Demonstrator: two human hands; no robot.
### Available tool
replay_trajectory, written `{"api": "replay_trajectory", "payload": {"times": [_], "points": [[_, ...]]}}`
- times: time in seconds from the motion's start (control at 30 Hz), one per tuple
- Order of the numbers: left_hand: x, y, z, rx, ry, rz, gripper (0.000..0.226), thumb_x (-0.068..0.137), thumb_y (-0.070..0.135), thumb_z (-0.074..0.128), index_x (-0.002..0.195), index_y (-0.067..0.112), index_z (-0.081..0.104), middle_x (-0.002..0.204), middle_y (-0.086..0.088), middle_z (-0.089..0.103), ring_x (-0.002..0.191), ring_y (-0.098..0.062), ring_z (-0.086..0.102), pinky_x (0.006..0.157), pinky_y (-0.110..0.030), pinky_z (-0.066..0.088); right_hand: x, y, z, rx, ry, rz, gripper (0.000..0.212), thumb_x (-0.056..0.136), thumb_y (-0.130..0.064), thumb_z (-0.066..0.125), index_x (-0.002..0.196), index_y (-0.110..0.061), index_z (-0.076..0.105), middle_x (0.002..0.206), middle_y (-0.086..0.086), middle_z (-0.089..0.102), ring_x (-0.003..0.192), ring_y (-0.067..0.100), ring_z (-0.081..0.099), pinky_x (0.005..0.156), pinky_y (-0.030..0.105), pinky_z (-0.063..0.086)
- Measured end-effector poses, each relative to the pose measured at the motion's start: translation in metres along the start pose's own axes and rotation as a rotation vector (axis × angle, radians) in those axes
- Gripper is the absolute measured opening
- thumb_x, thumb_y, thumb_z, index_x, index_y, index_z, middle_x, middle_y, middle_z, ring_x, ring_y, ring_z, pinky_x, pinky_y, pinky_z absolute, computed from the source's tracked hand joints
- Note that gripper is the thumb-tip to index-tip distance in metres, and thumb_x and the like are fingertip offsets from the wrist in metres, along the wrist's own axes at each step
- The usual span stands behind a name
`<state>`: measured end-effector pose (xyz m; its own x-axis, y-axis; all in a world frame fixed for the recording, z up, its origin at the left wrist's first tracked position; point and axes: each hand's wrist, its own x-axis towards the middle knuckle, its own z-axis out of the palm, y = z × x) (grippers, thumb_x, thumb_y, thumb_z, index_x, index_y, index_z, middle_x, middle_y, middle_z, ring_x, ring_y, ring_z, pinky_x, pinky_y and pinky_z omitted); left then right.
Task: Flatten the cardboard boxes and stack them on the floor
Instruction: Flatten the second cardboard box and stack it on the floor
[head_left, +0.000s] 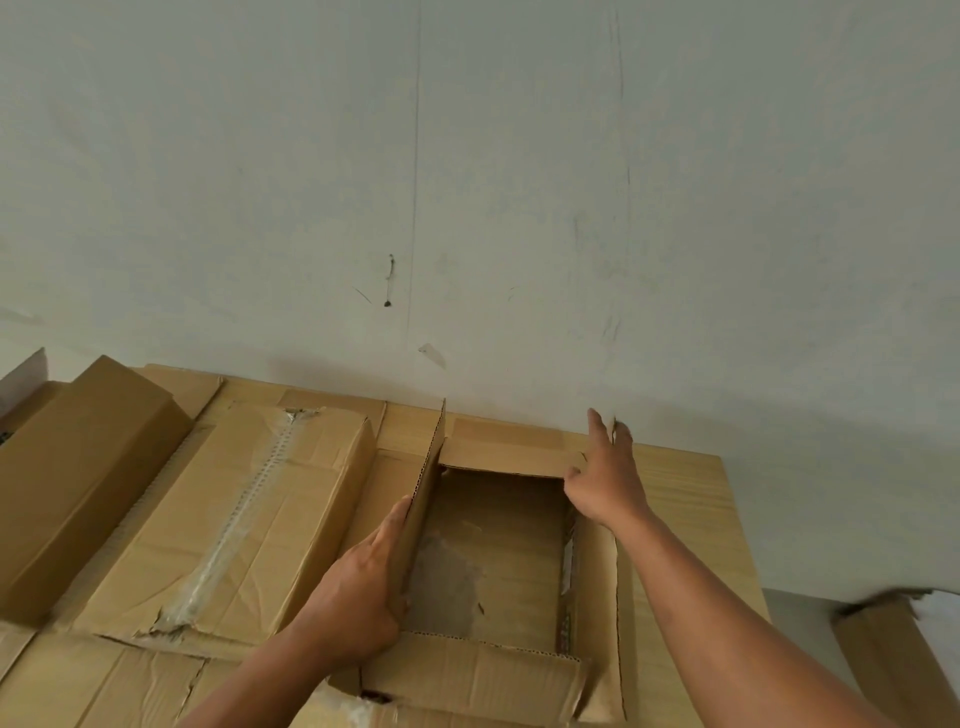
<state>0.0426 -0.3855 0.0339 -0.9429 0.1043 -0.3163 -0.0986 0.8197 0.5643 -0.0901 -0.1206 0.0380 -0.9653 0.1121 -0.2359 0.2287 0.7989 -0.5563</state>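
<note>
Open box, not yet flattened

The open box (493, 551) sits against the wall, flaps up. Left hand (358, 587) grips the left flap (423, 514); right hand (605, 467), fingers spread, presses the far corner. Two taped boxes (234, 519) alongside remain whole; no stack shows.

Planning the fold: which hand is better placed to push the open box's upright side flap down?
Left. The left hand already grips the upright flap of the open box; the right hand rests open at the far right corner.
</note>
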Motion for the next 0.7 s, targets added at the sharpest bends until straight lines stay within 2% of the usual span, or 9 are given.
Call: {"api": "replay_trajectory", "payload": {"times": [0.07,0.13,0.17,0.23,0.33,0.4,0.53,0.63,0.7], "points": [[0.001,-0.001,0.002,0.007,0.007,-0.001,0.112,0.08,0.024,0.072,0.155,0.036,-0.011,0.155,0.004,0.038,0.131,-0.017,0.048,0.105,-0.025,0.043,0.001,0.003,0.0,-0.021,-0.036,-0.003,0.098,0.086,-0.001,0.059,0.157,-0.037,0.003,0.165,0.004,-0.009,0.139,0.033,0.041,0.074,0.023,0.051],[0.001,-0.001,0.003,0.012,0.004,-0.011,0.113,0.082,0.029,0.073,0.155,0.037,-0.012,0.156,0.004,0.036,0.135,-0.018,0.046,0.109,-0.028,0.041,0.002,0.005,0.001,-0.058,-0.089,0.003,0.108,0.078,0.0,0.063,0.155,-0.041,-0.001,0.163,0.003,-0.014,0.133,0.034,0.048,0.059,0.019,0.049],[0.001,0.0,0.004,0.013,0.005,-0.008,0.113,0.082,0.03,0.073,0.155,0.037,-0.012,0.157,0.004,0.034,0.136,-0.018,0.044,0.11,-0.028,0.039,0.002,0.005,0.002,-0.121,-0.105,0.001,0.11,0.077,-0.003,0.067,0.155,-0.042,-0.002,0.162,0.003,-0.016,0.13,0.034,0.051,0.059,0.022,0.052],[0.001,0.002,0.003,0.02,0.003,0.006,0.113,0.082,0.03,0.073,0.155,0.036,-0.012,0.159,0.005,0.031,0.139,-0.017,0.041,0.112,-0.027,0.036,0.003,0.004,0.002,-0.278,-0.102,0.0,0.099,0.082,-0.02,0.073,0.156,-0.035,0.008,0.16,0.007,-0.012,0.127,0.033,0.052,0.075,0.03,0.058],[0.0,0.001,0.003,0.015,-0.008,0.016,0.113,0.081,0.031,0.074,0.156,0.036,-0.012,0.16,0.008,0.029,0.141,-0.016,0.038,0.114,-0.026,0.033,0.004,0.001,0.001,-0.274,0.004,0.027,0.058,0.093,-0.038,0.062,0.145,-0.02,0.042,0.149,0.012,0.022,0.113,0.031,0.06,0.08,0.033,0.054],[-0.001,0.0,0.003,0.008,-0.022,0.032,0.112,0.081,0.031,0.073,0.156,0.037,-0.01,0.161,0.01,0.026,0.143,-0.014,0.035,0.116,-0.024,0.03,0.007,0.001,0.001,-0.229,0.05,0.046,0.048,0.096,-0.041,0.056,0.136,-0.016,0.05,0.139,0.013,0.036,0.11,0.033,0.06,0.083,0.038,0.055],[-0.006,0.001,0.001,0.001,-0.035,0.073,0.109,0.081,0.028,0.072,0.156,0.038,-0.006,0.16,0.015,0.027,0.143,-0.01,0.034,0.112,-0.016,0.025,0.01,0.002,-0.006,-0.152,0.072,0.072,0.049,0.099,-0.047,0.046,0.138,-0.017,0.047,0.132,0.016,0.051,0.118,0.036,0.055,0.088,0.041,0.049],[-0.012,0.008,-0.005,-0.026,-0.064,0.112,0.108,0.077,0.022,0.07,0.155,0.043,-0.001,0.153,0.02,0.037,0.137,-0.006,0.041,0.109,-0.016,0.034,0.01,0.004,-0.014,-0.118,0.12,0.092,0.052,0.099,-0.047,0.044,0.142,-0.018,0.042,0.13,0.016,0.054,0.118,0.037,0.055,0.088,0.042,0.05],[-0.016,0.015,-0.011,-0.06,-0.078,0.136,0.107,0.074,0.014,0.067,0.15,0.051,0.001,0.142,0.026,0.044,0.128,-0.001,0.047,0.1,-0.01,0.04,0.009,0.002,-0.024,-0.043,0.165,0.107,0.06,0.099,-0.046,0.045,0.15,-0.019,0.03,0.134,0.016,0.055,0.119,0.036,0.056,0.092,0.045,0.051]]}}
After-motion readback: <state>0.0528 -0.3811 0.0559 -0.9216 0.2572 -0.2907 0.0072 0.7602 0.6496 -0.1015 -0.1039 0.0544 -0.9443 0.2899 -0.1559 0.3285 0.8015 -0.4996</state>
